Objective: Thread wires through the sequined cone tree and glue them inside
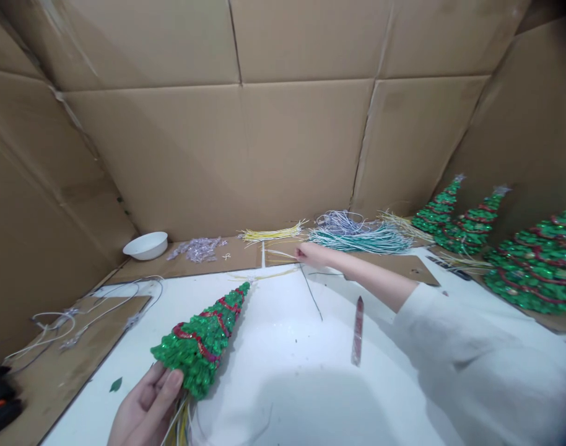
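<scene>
My left hand [146, 402] is closed round the base of a green sequinned cone tree [203, 337] with a red spiral trim, its tip pointing up and right over the white table [283, 371]. Yellow wires hang from the tree's base. My right hand [308, 253] reaches far forward, fingers pinched on a thin yellow wire [280, 253] near the cardboard strip at the back. A thin dark wire [311, 291] runs down from that hand.
Bundles of yellow [271, 234], teal [361, 240] and white wires lie at the back. A white bowl [146, 245] and clear beads [197, 248] sit back left. Three finished trees [538, 260] stand right. A red stick [357, 331] lies mid-table. Cardboard walls surround.
</scene>
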The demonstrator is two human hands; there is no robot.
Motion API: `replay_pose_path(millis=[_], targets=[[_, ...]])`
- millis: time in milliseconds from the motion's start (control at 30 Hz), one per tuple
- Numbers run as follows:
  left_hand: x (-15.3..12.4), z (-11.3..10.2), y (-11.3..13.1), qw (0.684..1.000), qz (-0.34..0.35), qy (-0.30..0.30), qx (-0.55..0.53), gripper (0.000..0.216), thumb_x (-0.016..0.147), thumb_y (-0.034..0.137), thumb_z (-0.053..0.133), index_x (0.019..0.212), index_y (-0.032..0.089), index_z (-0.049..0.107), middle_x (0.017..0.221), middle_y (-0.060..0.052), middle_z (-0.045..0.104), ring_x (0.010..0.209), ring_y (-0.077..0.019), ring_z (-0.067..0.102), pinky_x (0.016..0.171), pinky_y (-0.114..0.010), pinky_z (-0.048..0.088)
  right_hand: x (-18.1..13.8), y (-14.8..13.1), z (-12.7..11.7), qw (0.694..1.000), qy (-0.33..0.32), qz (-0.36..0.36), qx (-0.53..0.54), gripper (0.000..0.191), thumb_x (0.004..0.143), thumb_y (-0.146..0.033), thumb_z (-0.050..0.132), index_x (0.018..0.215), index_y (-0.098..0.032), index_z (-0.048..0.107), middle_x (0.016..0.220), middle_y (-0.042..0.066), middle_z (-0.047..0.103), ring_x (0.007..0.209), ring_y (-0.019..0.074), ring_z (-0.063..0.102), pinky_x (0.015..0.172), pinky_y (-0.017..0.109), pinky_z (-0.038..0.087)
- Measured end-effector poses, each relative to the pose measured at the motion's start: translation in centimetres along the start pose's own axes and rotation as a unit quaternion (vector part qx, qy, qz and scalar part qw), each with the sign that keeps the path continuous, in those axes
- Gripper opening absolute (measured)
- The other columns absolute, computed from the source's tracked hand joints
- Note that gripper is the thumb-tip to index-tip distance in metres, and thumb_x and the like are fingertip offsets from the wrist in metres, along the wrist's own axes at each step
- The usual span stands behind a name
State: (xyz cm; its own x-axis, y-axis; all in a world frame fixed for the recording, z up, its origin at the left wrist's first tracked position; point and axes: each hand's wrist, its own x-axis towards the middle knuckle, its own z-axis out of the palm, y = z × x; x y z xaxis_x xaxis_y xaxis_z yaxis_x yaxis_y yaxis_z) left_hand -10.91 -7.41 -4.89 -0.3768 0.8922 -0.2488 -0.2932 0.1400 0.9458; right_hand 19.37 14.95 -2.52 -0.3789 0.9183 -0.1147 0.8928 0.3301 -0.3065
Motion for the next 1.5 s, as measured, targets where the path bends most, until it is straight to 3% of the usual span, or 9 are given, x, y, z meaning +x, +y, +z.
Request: replay_pose_path(millis=[233,333,467,600,967,1267,1500], targets=[[0.1,-0.1,0.1,1.000,-0.011,-0.007,0.008,0.085,0.051,0.041,0.082,0.126,0.019,0.051,0.087,-0.006,0.072,0.085,-0.0302,0.067,0.069,-0.033,0.056,0.2,-0.3,-1.3,0.986,0.052,0.023,0.154,0.028,0.089,-0.033,0.051,0.109,-0.014,0.055,0.102,0.006,0.060,0.084,0.0148,0.060,0.073,0.034,0.052],[0.0,-0.1,0.4,0.999,-0.024,-0.037,-0.003,0.082,0.053,0.040,0.081,0.127,0.024,0.050,0.091,-0.005,0.072,0.086,-0.0293,0.068,0.069,-0.031,0.057,0.4,-0.1,-1.6,0.971,0.097,0.053,0.212,0.030,0.090,-0.034,0.050,0.112,-0.014,0.054,0.104,0.006,0.059,0.085,0.0149,0.060,0.073,0.034,0.052],[-0.6,0.3,1.1,0.996,-0.033,-0.075,-0.020,0.081,0.054,0.038,0.081,0.128,0.029,0.049,0.095,-0.003,0.072,0.087,-0.0288,0.068,0.069,-0.030,0.057,0.7,0.2,-2.2,0.946,0.137,0.104,0.277,0.031,0.090,-0.034,0.050,0.114,-0.015,0.053,0.107,0.007,0.058,0.087,0.0157,0.060,0.074,0.035,0.052],[-1.1,0.9,1.5,0.997,-0.027,-0.069,-0.014,0.083,0.052,0.039,0.082,0.128,0.026,0.050,0.095,-0.004,0.072,0.089,-0.0299,0.067,0.068,-0.029,0.057,0.7,-0.2,-2.6,0.919,0.145,0.135,0.341,0.030,0.090,-0.032,0.051,0.114,-0.015,0.053,0.107,0.007,0.058,0.087,0.0156,0.060,0.075,0.035,0.052],[-0.8,0.7,1.3,0.998,-0.016,-0.062,0.005,0.076,0.053,0.042,0.081,0.120,0.018,0.055,0.098,-0.008,0.071,0.088,-0.0296,0.067,0.066,-0.029,0.056,1.6,-0.4,-2.4,0.834,0.273,0.119,0.464,0.031,0.089,-0.034,0.051,0.114,-0.015,0.053,0.106,0.007,0.058,0.086,0.0154,0.060,0.072,0.034,0.052],[-1.1,1.2,1.6,0.998,0.001,-0.068,-0.002,0.075,0.054,0.041,0.080,0.121,0.018,0.055,0.094,-0.009,0.072,0.082,-0.0288,0.068,0.071,-0.034,0.054,0.5,-1.2,-0.6,0.832,0.242,0.101,0.488,0.032,0.092,-0.038,0.044,0.112,-0.014,0.051,0.087,0.002,0.059,0.063,0.0086,0.056,0.055,0.024,0.049],[-1.2,1.2,1.6,0.998,0.000,-0.067,0.002,0.078,0.055,0.043,0.079,0.124,0.019,0.053,0.092,-0.007,0.073,0.080,-0.0277,0.068,0.070,-0.033,0.054,1.3,-1.1,0.1,0.833,0.232,0.127,0.485,0.030,0.089,-0.035,0.051,0.112,-0.014,0.054,0.105,0.007,0.059,0.086,0.0154,0.059,0.073,0.034,0.052]])
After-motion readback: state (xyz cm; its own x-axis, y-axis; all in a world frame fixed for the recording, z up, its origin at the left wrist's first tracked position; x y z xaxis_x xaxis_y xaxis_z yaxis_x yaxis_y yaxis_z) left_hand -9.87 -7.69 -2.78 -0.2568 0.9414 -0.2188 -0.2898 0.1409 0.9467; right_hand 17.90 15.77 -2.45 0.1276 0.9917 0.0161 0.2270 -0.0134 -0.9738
